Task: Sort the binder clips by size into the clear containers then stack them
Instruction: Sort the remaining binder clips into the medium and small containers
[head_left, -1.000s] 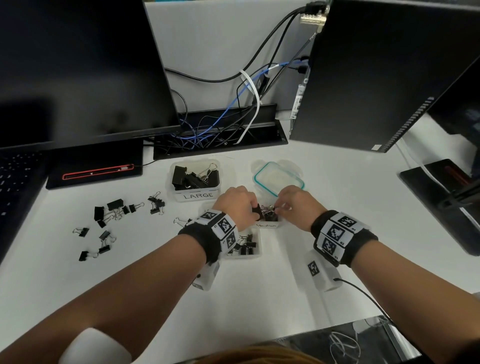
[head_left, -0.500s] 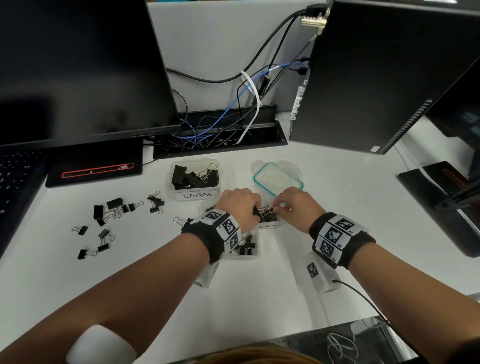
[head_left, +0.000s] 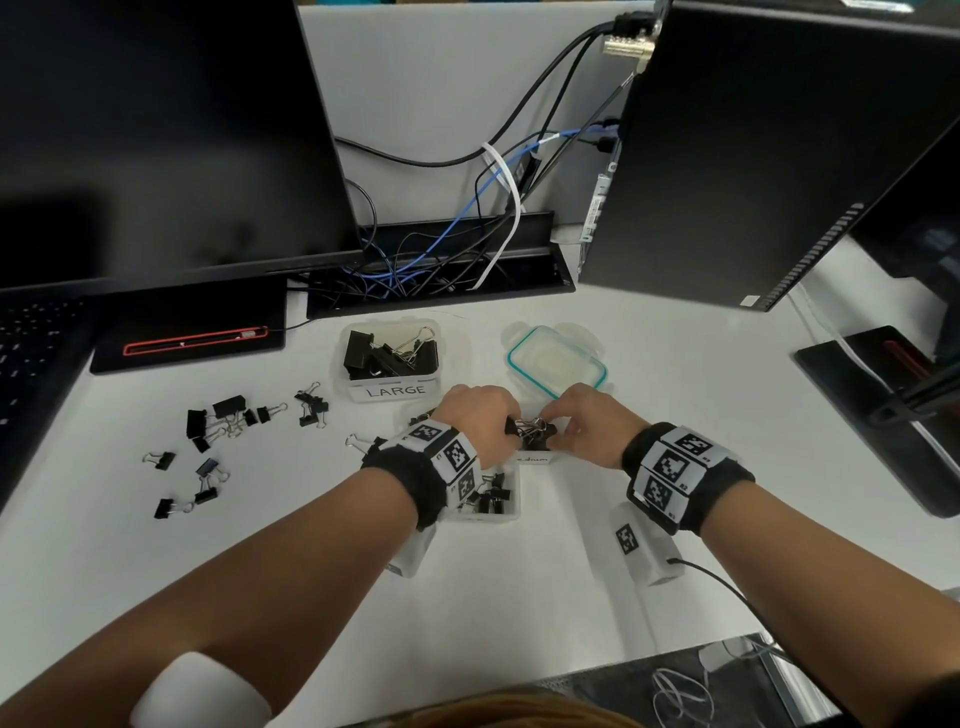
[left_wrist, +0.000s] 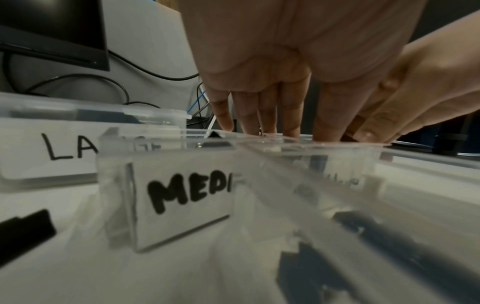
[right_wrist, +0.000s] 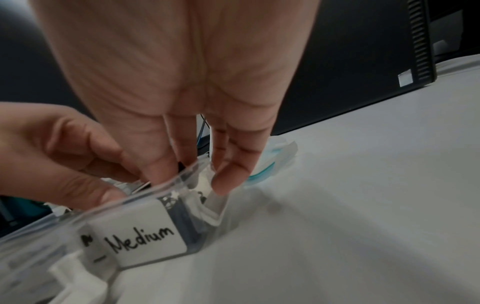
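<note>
- Since a second ago, your two hands stayed together over the Medium container (head_left: 535, 459), with almost no shift; the loose clips on the desk had not moved.
- Your left hand (head_left: 478, 415) had its fingers curled down into the container, gripping a black binder clip (head_left: 530, 431) by its body.
- Your right hand (head_left: 584, 421) pinched the same clip cluster from the other side, at the wire handles, with its little finger (right_wrist: 228, 181) resting on the container's outer corner.
- The Medium container sat at the desk centre, between your wrists, just in front of the LARGE container (head_left: 392, 358).
- The LARGE container held several big black clips.
- A third clear container (head_left: 498, 499) with small clips lay partly under your left wrist.
- A teal-rimmed lid (head_left: 556, 358) lay flat just behind your right hand.
- Unsorted clips (head_left: 228, 415) were scattered on the white desk (head_left: 519, 582) well to your left.
- Monitors (head_left: 156, 130) stood behind.
</note>
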